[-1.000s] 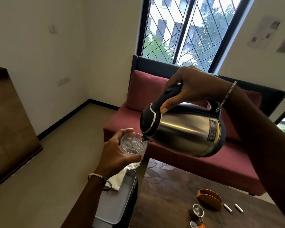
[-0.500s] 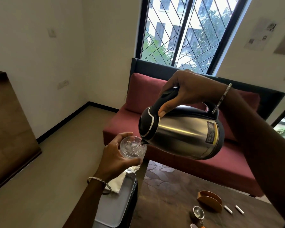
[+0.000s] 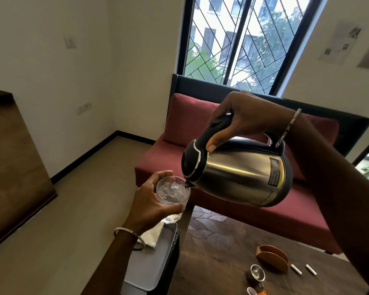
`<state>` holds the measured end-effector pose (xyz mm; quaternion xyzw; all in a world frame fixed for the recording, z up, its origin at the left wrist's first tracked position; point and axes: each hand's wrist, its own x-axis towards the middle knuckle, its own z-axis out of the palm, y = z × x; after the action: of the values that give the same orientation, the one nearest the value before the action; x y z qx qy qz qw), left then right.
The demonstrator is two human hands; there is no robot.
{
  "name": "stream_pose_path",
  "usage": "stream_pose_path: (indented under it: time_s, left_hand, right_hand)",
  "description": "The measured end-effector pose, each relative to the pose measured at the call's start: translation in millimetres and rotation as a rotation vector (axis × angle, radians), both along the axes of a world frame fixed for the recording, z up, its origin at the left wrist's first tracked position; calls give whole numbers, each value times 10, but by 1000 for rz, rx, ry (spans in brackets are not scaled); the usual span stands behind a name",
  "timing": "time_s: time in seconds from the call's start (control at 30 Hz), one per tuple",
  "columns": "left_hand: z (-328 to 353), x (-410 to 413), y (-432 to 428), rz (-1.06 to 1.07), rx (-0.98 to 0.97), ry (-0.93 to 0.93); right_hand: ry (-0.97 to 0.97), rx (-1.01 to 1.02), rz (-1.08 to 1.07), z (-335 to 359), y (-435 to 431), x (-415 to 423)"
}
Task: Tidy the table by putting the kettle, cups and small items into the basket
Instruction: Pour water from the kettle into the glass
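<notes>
My right hand (image 3: 241, 118) grips the black handle of a steel kettle (image 3: 239, 175), which is tipped on its side with the spout over a clear glass (image 3: 172, 192). My left hand (image 3: 151, 205) holds that glass from the left, above the grey basket (image 3: 145, 271) beside the table. Water shows inside the glass. On the dark wooden table (image 3: 217, 248) lie a copper napkin holder (image 3: 272, 259), a small metal strainer (image 3: 257, 273) and two white sticks (image 3: 304, 272).
A folded white cloth (image 3: 155, 235) rests in the basket. A red sofa (image 3: 179, 150) stands behind the table under a barred window. A brown wooden panel (image 3: 13, 167) stands at the left, with open floor between it and the basket.
The kettle and glass keep the same pose relative to each other. Both have drifted slightly lower in the view as the camera tilted.
</notes>
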<state>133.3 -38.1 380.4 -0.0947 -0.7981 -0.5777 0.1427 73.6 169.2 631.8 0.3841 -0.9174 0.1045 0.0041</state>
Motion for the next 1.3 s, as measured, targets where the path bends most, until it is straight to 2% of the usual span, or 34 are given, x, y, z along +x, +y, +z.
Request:
stream_pose_path:
  time_s: [0.57,0.73,0.87,1.07,1.3]
  left_hand:
    - [-50,125,124,8,-22,-17]
    - [-95,225,168,28,1,-44]
    - [-156,344,161,76,25,-75]
    - [-267,597,30,179,44,-133]
    - [-515,806,-345,271,58,-227]
  right_hand:
    - [-15,11,40,-91,114,20]
    - [-20,-46,42,-217,249,4]
    - [-23,-184,78,-472,426,-57]
    - [-158,-446,-2,-1107,559,-88]
    - [-322,-828,-255,-2206,304,-1]
